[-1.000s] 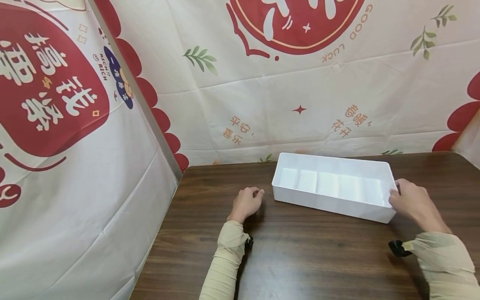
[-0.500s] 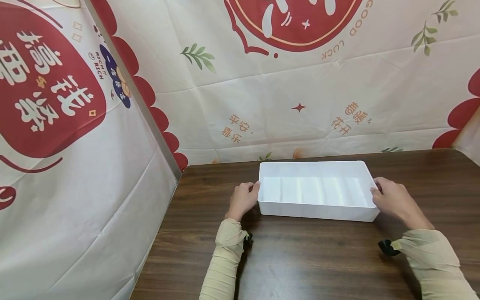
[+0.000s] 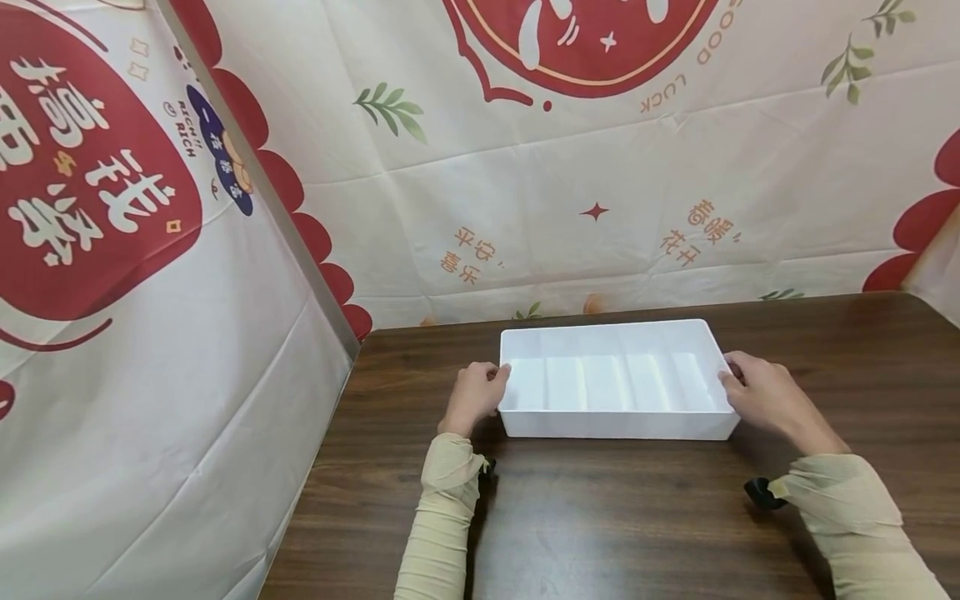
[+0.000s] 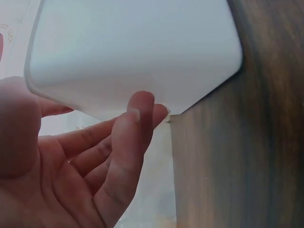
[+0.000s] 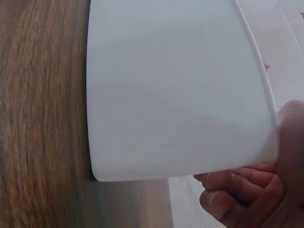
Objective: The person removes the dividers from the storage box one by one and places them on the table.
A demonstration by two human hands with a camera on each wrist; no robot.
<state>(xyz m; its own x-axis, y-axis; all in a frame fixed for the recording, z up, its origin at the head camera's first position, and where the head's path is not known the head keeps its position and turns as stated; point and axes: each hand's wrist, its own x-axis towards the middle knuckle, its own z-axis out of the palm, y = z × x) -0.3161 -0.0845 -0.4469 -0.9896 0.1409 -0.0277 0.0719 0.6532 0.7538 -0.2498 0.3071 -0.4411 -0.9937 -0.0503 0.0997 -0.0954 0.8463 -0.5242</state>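
A long white plastic storage box [image 3: 618,425], open at the top and with crosswise ridges on its floor, sits on the brown wooden table [image 3: 600,517]. At its left end my left hand [image 3: 472,396] holds the rim with the thumb; the fingers [image 4: 126,147] curl against the outer end wall. My right hand [image 3: 772,400] grips the opposite short end, its thumb over the rim. From the right wrist, curled fingers [image 5: 247,199] show beside the end wall, partly hidden behind the box. The box lies nearly square to the person.
Behind the table hangs a white printed cloth [image 3: 525,192] with red scallops. Another cloth [image 3: 187,375] lines the left side, close to the table's edge. Small black devices, including one [image 3: 765,493] by the right wrist, are strapped under both sleeves.
The box has slid left and toward the person, turning straighter, with the right hand on it throughout. The left hand, apart from it at first, now holds its left end.
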